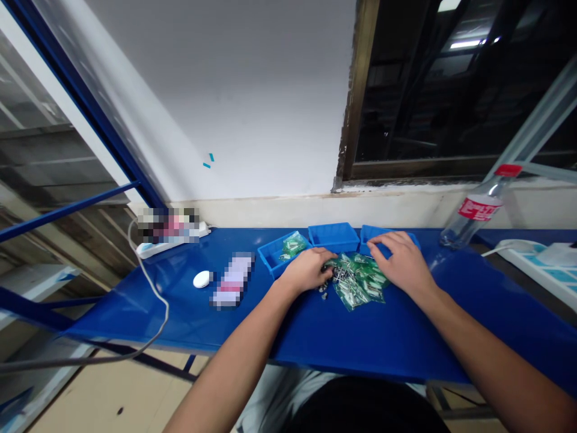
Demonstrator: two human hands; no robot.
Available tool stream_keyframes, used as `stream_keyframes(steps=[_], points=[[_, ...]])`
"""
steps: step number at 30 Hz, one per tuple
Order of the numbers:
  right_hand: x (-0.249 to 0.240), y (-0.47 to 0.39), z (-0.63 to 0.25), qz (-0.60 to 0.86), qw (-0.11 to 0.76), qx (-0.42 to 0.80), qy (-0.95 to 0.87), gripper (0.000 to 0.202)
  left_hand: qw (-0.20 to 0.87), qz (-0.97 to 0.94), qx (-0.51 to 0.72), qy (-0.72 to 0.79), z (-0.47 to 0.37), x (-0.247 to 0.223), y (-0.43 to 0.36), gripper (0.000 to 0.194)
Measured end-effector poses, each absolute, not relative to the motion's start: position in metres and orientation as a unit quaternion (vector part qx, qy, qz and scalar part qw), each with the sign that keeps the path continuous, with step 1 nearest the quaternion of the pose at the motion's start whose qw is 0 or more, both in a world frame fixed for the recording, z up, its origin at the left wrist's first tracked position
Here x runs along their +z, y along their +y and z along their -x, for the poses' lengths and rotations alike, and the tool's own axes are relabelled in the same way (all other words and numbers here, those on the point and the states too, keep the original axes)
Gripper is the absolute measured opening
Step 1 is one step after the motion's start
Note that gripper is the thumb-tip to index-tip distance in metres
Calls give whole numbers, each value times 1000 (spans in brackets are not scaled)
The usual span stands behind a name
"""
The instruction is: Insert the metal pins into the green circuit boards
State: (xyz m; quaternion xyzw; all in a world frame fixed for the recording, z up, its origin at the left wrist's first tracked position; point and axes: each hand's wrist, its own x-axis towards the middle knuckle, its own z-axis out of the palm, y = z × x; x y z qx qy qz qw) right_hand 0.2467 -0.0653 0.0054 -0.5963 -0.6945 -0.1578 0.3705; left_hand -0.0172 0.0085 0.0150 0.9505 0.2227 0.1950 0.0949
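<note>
Picking through loose screws (338, 275) seems under way: the left hand (307, 269) is curled there, pinch indiscernible; the right hand (401, 260) is loosely spread by green-tinted hardware packets (359, 290); fine pinching is called for

The table (351, 343) is blue, the bins (334, 242) brighter blue, the bags (370, 282) see-through green, the screws (341, 275) silvery, the bottle cap (508, 171) red, the label (479, 209) red and white.

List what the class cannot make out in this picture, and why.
All in the head view:
Rightmost blue tray: contents partly hidden by the right hand.
Left hand: any hold is hidden by the hand itself.
Loose metal parts: too small to identify.
Flat item: details pixelated.
White-and-blue object: cut off by the right edge.
</note>
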Motion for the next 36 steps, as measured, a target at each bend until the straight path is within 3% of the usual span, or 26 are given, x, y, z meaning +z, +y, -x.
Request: stream_keyframes(steps=[6,11,16,23,29,36], points=[[10,-70,-236,571,399,-135,-704,20,88,-940,221,245,18,18,8,32],[13,-76,-220,546,420,-79,-721,20,110,-908,314,254,16,23,5,34],[12,-78,-208,519,429,13,-739,38,157,-880,384,231,12,27,1,27],[6,-74,-203,526,457,106,-710,32,218,-864,400,216,4,29,-9,27],[8,-76,-200,526,526,174,-645,28,324,-818,426,212,-1,21,-7,43],[4,-73,-198,504,558,263,-604,35,381,-789,402,265,-2,21,-7,26]])
